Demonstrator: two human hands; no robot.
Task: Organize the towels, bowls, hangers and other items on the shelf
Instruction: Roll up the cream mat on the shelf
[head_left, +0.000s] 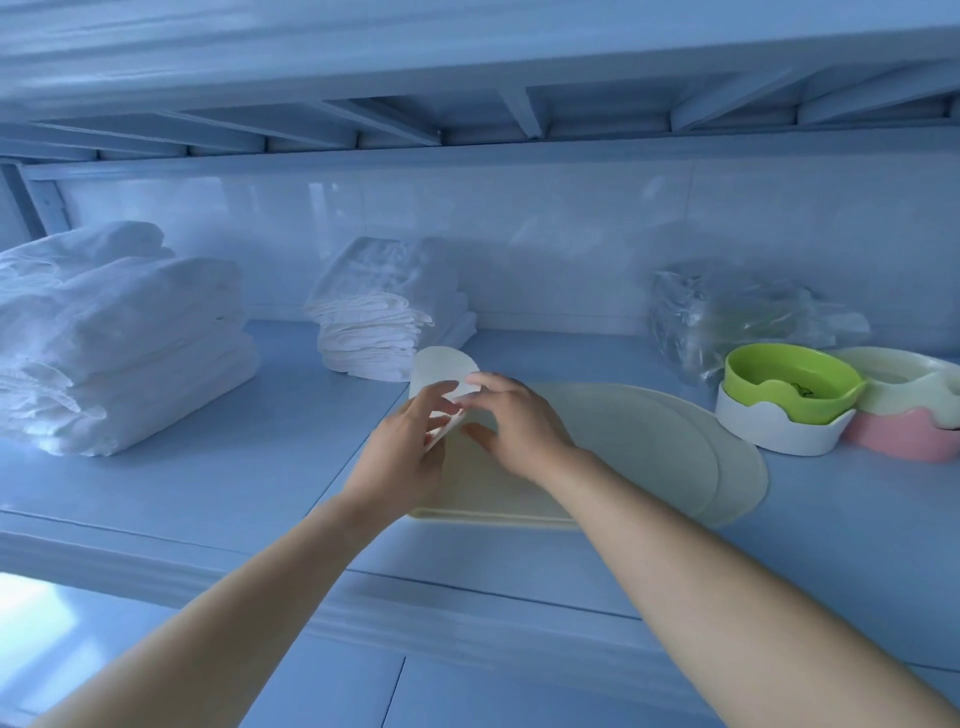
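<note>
Both my hands meet at the middle of the shelf (208, 483). My left hand (405, 447) and my right hand (511, 423) together pinch a small, thin, cream rounded piece (441, 371) that is lifted and tilted above a pile of large flat cream mats (649, 441). A tall stack of folded white towels (114, 338) sits at the left. A smaller stack of folded white cloths (384, 317) stands behind my hands. At the right, a green bowl (789, 382) is nested in a white bowl (779, 428), beside a cream bowl (904, 376) nested in a pink one (904, 439).
A crumpled clear plastic bag (737, 317) lies at the back right against the white tiled wall (571, 228). The slatted underside of an upper shelf (467, 104) hangs close overhead. A lower surface shows under the shelf's front edge.
</note>
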